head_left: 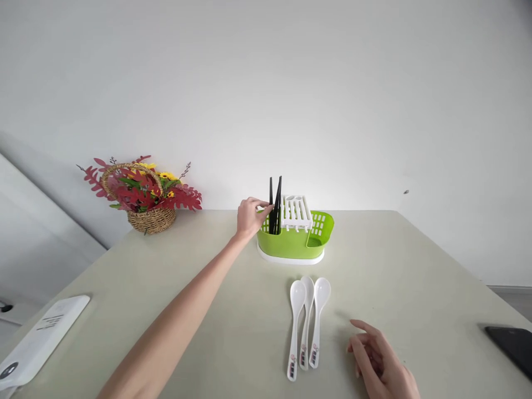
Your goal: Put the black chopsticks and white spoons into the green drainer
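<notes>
A green cutlery holder [291, 244] with a white insert [296, 212] stands at the far middle of the table. Black chopsticks [275, 205] stand upright in its left part. My left hand [250, 215] reaches out to them, fingertips pinched on the chopsticks by the holder's rim. Three white soup spoons [306, 324] lie side by side in front of the holder, bowls pointing away from me. My right hand [380, 359] rests just right of the spoon handles, fingers loosely apart, holding nothing.
A wicker basket of red and yellow artificial flowers [143, 195] sits at the back left by the wall. A white flat device [39, 339] lies at the left table edge. A black phone [512, 343] lies at the right edge.
</notes>
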A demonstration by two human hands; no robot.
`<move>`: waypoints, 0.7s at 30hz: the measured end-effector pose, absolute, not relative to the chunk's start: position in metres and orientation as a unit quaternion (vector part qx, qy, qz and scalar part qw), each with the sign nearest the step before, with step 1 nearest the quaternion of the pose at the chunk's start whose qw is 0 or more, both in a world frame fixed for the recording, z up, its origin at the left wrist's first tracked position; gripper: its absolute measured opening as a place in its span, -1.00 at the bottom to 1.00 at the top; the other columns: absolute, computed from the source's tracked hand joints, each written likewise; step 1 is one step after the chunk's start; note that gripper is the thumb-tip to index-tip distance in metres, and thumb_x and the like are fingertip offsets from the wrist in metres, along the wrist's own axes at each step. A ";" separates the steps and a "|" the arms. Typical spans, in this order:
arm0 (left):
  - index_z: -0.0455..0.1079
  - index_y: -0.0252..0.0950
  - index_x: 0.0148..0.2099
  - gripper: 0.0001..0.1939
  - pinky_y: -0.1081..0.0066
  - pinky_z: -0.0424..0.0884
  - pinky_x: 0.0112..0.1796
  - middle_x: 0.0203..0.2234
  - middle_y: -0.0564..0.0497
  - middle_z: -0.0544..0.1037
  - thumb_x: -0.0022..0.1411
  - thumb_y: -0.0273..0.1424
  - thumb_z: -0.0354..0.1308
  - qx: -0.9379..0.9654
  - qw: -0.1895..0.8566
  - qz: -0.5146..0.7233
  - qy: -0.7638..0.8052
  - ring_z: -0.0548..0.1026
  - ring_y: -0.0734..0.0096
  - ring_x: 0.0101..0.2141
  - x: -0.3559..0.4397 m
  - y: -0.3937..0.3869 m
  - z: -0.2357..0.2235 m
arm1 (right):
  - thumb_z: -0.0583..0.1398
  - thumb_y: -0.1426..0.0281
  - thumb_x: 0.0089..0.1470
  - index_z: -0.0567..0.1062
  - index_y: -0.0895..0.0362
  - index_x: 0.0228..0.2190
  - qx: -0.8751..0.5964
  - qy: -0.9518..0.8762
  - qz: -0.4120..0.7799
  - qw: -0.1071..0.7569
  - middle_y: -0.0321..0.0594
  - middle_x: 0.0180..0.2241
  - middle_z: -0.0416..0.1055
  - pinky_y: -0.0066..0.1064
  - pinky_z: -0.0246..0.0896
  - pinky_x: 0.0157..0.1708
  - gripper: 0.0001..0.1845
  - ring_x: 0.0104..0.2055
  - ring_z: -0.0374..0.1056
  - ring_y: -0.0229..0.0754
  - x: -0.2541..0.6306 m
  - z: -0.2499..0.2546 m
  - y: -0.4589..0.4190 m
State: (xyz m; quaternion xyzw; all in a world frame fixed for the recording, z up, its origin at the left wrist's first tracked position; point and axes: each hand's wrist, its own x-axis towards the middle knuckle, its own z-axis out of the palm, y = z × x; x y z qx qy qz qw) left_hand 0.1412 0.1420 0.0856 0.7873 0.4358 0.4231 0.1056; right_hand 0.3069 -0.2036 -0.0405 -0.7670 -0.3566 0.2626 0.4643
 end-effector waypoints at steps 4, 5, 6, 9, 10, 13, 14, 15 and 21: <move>0.65 -0.21 -0.14 -0.67 0.20 0.41 -0.05 -0.22 -0.12 0.59 0.29 -0.08 0.28 0.771 0.100 0.433 0.457 0.52 0.19 -0.18 0.135 0.144 0.083 | 0.08 -0.09 0.16 0.45 -0.05 -0.05 -0.758 -0.370 0.254 0.473 -0.37 -0.43 0.49 -0.37 0.20 -0.39 -0.50 -0.51 0.31 -0.21 0.306 -0.040 -0.204; 0.63 -0.23 -0.10 -0.66 0.22 0.41 -0.05 -0.22 -0.12 0.58 0.31 -0.09 0.25 0.765 0.110 0.443 0.454 0.52 0.21 -0.20 0.131 0.144 0.083 | 0.07 -0.09 0.16 0.46 -0.05 -0.05 -0.758 -0.374 0.252 0.472 -0.36 -0.43 0.49 -0.38 0.21 -0.39 -0.50 -0.51 0.31 -0.21 0.307 -0.040 -0.205; 0.61 -0.24 -0.08 -0.65 0.24 0.42 -0.06 -0.21 -0.12 0.58 0.34 -0.09 0.22 0.755 0.120 0.460 0.452 0.52 0.24 -0.22 0.127 0.142 0.081 | 0.07 -0.09 0.16 0.47 -0.05 -0.05 -0.757 -0.379 0.251 0.468 -0.36 -0.42 0.50 -0.38 0.23 -0.38 -0.50 -0.50 0.32 -0.21 0.308 -0.040 -0.205; 0.55 -0.28 -0.08 -0.62 0.31 0.43 -0.11 -0.17 -0.14 0.57 0.39 -0.09 0.11 0.692 0.158 0.516 0.480 0.53 0.28 -0.24 0.107 0.134 0.071 | 0.08 -0.10 0.15 0.49 -0.03 -0.07 -0.756 -0.410 0.262 0.438 -0.31 -0.39 0.54 -0.38 0.28 -0.36 -0.47 -0.45 0.38 -0.18 0.313 -0.041 -0.206; 0.53 -0.29 -0.10 -0.61 0.32 0.42 -0.11 -0.16 -0.14 0.58 0.39 -0.08 0.09 0.666 0.175 0.526 0.499 0.53 0.28 -0.23 0.099 0.130 0.064 | 0.08 -0.10 0.14 0.50 -0.02 -0.08 -0.756 -0.420 0.265 0.426 -0.29 -0.37 0.55 -0.38 0.30 -0.35 -0.47 -0.42 0.41 -0.16 0.314 -0.041 -0.206; 0.48 -0.27 -0.17 -0.64 0.33 0.39 -0.14 -0.20 -0.12 0.61 0.39 -0.10 0.04 0.616 0.228 0.517 0.549 0.54 0.25 -0.24 0.068 0.111 0.037 | 0.07 -0.08 0.15 0.50 -0.02 -0.08 -0.762 -0.436 0.260 0.402 -0.26 -0.32 0.57 -0.36 0.33 -0.32 -0.49 -0.34 0.47 -0.12 0.317 -0.041 -0.205; 0.48 -0.27 -0.20 -0.65 0.33 0.38 -0.19 -0.26 -0.11 0.61 0.37 -0.12 0.04 0.612 0.240 0.510 0.555 0.54 0.25 -0.28 0.058 0.102 0.026 | 0.05 -0.06 0.17 0.50 -0.03 -0.07 -0.765 -0.440 0.255 0.396 -0.27 -0.32 0.57 -0.36 0.33 -0.31 -0.51 -0.33 0.47 -0.12 0.317 -0.041 -0.204; 0.47 -0.27 -0.25 -0.66 0.34 0.37 -0.24 -0.32 -0.08 0.61 0.36 -0.12 0.04 0.611 0.250 0.503 0.558 0.53 0.26 -0.33 0.048 0.093 0.016 | 0.04 -0.04 0.18 0.49 -0.04 -0.07 -0.766 -0.445 0.252 0.389 -0.28 -0.31 0.57 -0.35 0.33 -0.31 -0.52 -0.32 0.48 -0.12 0.318 -0.041 -0.203; 0.46 -0.24 -0.33 -0.59 0.44 0.25 -0.43 -0.58 0.09 0.43 0.34 -0.04 0.03 0.653 0.302 0.463 0.517 0.39 0.38 -0.52 0.011 0.031 -0.012 | 0.05 -0.03 0.19 0.38 0.01 0.00 -0.741 -0.450 0.297 0.401 -0.25 -0.23 0.56 -0.36 0.30 -0.49 -0.49 -0.54 0.41 -0.23 0.330 -0.040 -0.172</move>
